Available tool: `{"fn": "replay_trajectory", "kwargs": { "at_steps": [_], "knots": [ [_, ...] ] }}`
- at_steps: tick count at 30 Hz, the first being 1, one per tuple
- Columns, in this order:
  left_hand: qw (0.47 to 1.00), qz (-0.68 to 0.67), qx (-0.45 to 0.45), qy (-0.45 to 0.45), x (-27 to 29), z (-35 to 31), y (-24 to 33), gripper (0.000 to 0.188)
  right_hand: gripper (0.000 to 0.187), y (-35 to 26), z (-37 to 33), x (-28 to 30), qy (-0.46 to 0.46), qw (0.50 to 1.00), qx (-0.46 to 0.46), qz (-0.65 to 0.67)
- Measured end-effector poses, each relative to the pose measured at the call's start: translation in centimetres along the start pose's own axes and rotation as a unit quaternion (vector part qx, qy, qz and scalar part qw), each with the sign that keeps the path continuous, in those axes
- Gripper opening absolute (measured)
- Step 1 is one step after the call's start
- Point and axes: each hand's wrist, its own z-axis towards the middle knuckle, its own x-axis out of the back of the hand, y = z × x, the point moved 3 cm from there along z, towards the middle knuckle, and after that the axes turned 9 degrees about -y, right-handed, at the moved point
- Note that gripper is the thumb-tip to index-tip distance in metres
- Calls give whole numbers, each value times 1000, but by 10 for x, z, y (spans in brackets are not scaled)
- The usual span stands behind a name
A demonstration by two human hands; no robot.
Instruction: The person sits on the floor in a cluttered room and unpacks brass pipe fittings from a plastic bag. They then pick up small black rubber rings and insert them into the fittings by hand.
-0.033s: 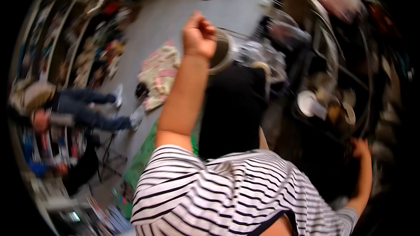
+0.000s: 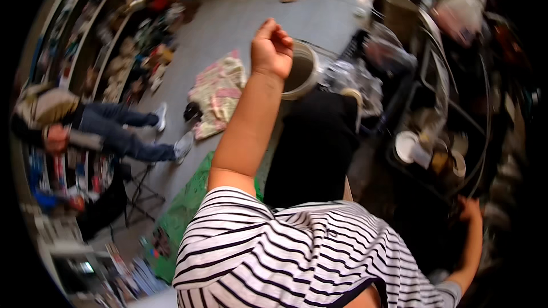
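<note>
My left arm stretches forward across the middle, with my left hand (image 2: 272, 51) raised and its fingers curled in; nothing shows in the palm. Just right of and behind that hand in the picture is a round whitish bucket (image 2: 311, 74) with a grey inside. My right hand (image 2: 470, 208) reaches out at the far right, beside a dark surface (image 2: 422, 211) near the edge of a metal frame. It is small and blurred, so what its fingers touch does not show. My dark trouser leg (image 2: 314, 148) lies between the arms.
A patterned cloth (image 2: 220, 94) and a green sheet (image 2: 185, 211) lie on the grey floor (image 2: 222, 28). Clear plastic bags (image 2: 357, 82) sit beyond my leg. A cart (image 2: 425, 85) holds containers and a white round lid (image 2: 406, 147). Another person (image 2: 114, 125) is at the left, by packed shelves (image 2: 68, 40).
The view has turned slightly, so most surroundings sit a little further right and lower. My left hand appears slightly further right, still curled; my right hand is a little lower in the picture.
</note>
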Motion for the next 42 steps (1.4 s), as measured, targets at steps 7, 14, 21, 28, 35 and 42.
{"fn": "replay_trajectory", "kwargs": {
  "at_steps": [7, 14, 21, 28, 35, 42],
  "knots": [
    [985, -52, -143, 85, 98, -34, 108, 9, 39, 129, 46, -84, 217, 957, -34, -191],
    [798, 167, -373, 442, 263, -189, 217, 55, 19, 135, 50, -79, 91, 946, -213, -229],
    [632, 425, -517, 391, 176, -258, 292, 90, 18, 120, 43, -55, 175, 952, -159, -196],
    [784, 374, -390, 306, 184, -208, 263, 15, 38, -36, 20, 49, 328, 944, -30, -26],
    [948, 292, -80, -101, 32, -106, 73, 18, 5, -116, -26, 115, 554, 821, -138, 0],
    [854, 360, 141, -349, -31, -83, -183, 13, 8, -145, -46, 110, 638, 742, -191, 77]
  ]
}}
